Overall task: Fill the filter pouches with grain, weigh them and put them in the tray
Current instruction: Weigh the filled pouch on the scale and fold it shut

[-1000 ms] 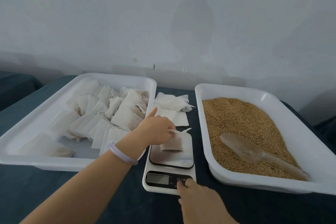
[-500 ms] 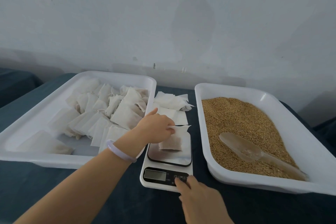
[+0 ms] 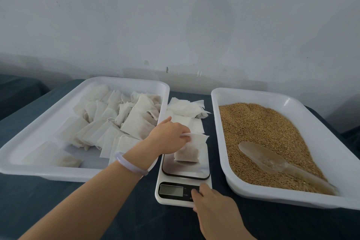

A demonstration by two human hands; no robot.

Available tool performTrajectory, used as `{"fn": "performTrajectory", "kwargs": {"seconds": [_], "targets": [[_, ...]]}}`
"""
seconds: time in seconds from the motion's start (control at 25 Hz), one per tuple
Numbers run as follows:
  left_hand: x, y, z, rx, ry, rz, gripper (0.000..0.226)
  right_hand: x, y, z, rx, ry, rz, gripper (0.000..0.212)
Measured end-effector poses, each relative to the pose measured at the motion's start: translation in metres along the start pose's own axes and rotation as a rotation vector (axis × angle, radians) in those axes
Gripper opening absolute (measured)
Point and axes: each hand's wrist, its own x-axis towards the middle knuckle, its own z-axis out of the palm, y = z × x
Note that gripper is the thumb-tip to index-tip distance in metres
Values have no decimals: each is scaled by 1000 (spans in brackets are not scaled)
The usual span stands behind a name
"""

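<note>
Bare forearms; pale lilac bangle [image 3: 130, 165] on left wrist.

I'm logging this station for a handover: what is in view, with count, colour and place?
left tray: one, white, left of the scale
filled pouches: many, white, piled in the left tray
empty pouches: small stack, white, behind the scale
weighed pouch: one, white, on the scale's platform
scale: one, white, between the trays
right tray: one, white, right of the scale
grain: brown, in the right tray
scoop: one, translucent, lying on the grain
cloth: one, dark teal, covering the table
bracelet: one, pale lilac, left wrist
left hand: pinches the weighed pouch's top
right hand: fingertip on the scale's buttons
</note>
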Motion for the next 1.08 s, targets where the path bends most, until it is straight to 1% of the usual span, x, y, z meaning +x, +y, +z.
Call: {"fn": "performTrajectory", "kwargs": {"seconds": [0.08,0.12,0.2,0.24,0.32,0.4,0.48,0.6,0.76,0.8,0.92,1.0,1.08], "targets": [[0,0,-2,-41,8,-8,37,-2,0,2,-22,4,7,41],[0,0,-3,-65,14,-9,35,-4,3,4,-17,64,-5,47],[0,-1,-2,-106,33,-8,27,-8,7,3,-29,119,-14,63],[-1,-1,-2,-114,39,-7,23,-10,7,2,-42,144,-43,65],[-2,-1,-1,-116,45,-3,18,-11,9,5,-16,191,-95,56],[-2,-1,-1,-114,40,-6,19,-13,15,8,22,243,-136,42],[-3,-1,-1,-131,37,-3,20,-15,18,9,40,293,-138,32],[-5,-3,-1,-205,47,10,19,-16,20,9,66,309,-148,26],[-8,-4,-4,-282,62,24,35,-18,23,11,90,331,-153,26],[-8,-4,-5,-286,60,17,33,-19,23,10,97,329,-145,27],[-6,-2,-5,-219,30,1,18,-20,24,7,110,296,-116,31],[-7,-1,-4,-178,13,-3,14,-22,24,3,136,242,-77,41],[-8,0,-5,-168,10,-8,15,-23,20,2,203,195,2,53]]}}
